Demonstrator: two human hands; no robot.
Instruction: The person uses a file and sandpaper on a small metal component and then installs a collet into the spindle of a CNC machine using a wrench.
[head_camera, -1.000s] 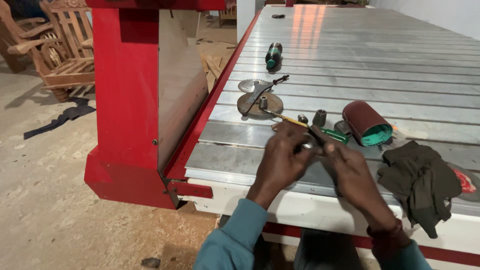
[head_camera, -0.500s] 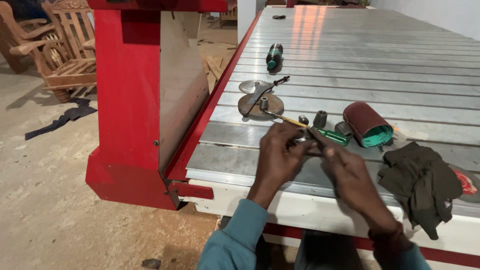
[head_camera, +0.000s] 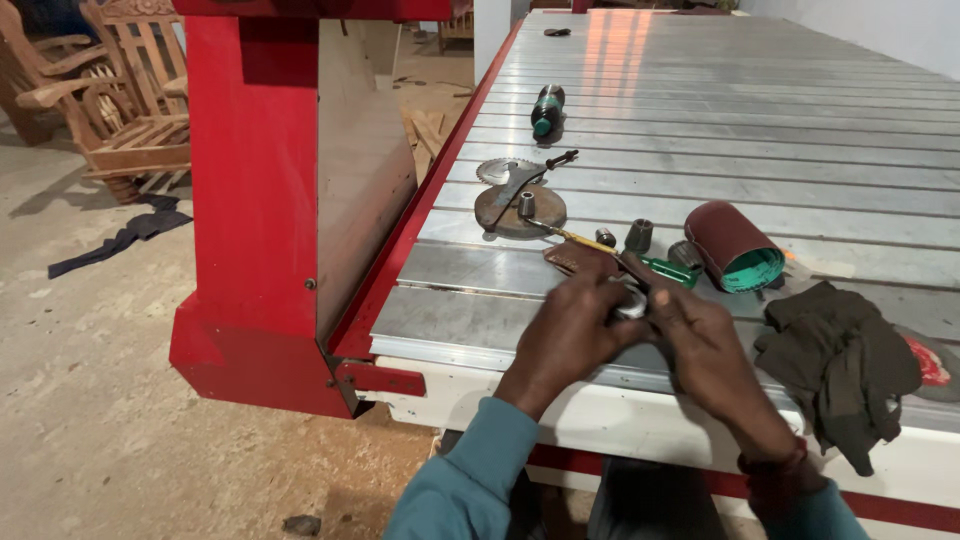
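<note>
silvery small metal part (head_camera: 632, 305) sits low centre, pinched between the fingers of the left hand (head_camera: 572, 335) and right hand (head_camera: 705, 345) above the table (head_camera: 800, 120); best keep both grips firm, wrists steady.

A large machine bed (head_camera: 760, 110) of ribbed, silvery metal fills the right and upper part of the view, its slats running across and catching a reddish gleam near the far edge. A red rail borders its left edge, and a tall red upright (head_camera: 255, 200) with a grey panel (head_camera: 365, 190) on its inner face stands at the near left corner. The near edge has a white face with a red strip below. To the left lies a dusty concrete floor (head_camera: 110, 400), with a dark rag (head_camera: 125, 235) on it. Wooden chairs (head_camera: 110, 100) stand beyond, at the upper left. A pale wall (head_camera: 880, 25) rises at the upper right.
</note>
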